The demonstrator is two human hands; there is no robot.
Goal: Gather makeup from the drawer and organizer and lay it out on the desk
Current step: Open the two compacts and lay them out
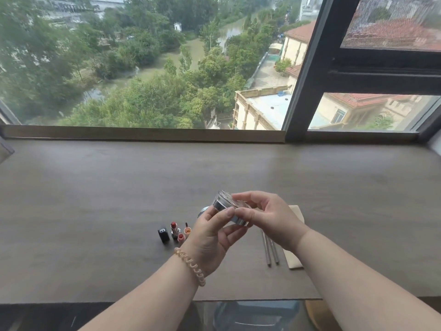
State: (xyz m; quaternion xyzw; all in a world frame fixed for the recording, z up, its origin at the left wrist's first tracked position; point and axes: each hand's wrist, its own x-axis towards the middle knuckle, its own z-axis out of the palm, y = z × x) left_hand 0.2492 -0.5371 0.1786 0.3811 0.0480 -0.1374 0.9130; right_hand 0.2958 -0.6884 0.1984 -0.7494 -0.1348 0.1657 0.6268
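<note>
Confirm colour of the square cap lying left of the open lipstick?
Black, glossy square lipstick cap with a pale logo on top; head view.

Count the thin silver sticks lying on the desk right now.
2. The sticks lie side by side on the desk, just left of the beige pouch, under the right hand. Their top ends are hidden; more could sit behind the hands.

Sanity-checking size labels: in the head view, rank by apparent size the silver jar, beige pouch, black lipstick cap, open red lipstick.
1. beige pouch, partly hidden by the right arm
2. silver jar, held up nearer the camera, so unsure against the pouch
3. black lipstick cap and open red lipstick: look alike
</note>
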